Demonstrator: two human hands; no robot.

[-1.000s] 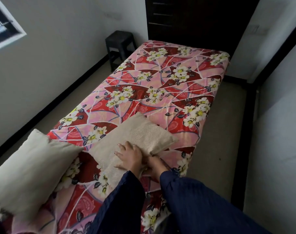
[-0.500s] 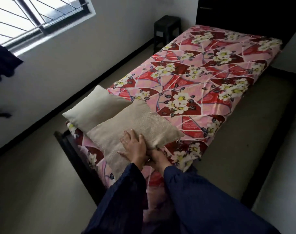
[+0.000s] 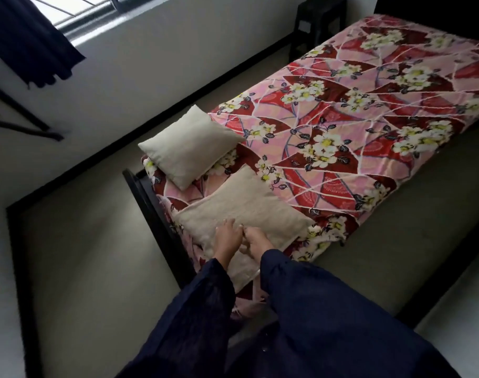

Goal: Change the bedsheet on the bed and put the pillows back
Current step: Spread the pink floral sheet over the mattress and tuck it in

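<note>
Beige pillow (image 3: 249,208) pressed under flat left hand (image 3: 227,237); right hand (image 3: 257,240) grip impossible to tell. Hangs past head rail (image 3: 148,205), nearer it than other pillow (image 3: 189,148). May slide off if released unpushed.

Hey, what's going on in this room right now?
A person is making up a bed. The floral bedsheet is spread across it. The left hand and right hand rest on the nearer pillow at the near end. The other pillow lies beside it, untouched.
</note>
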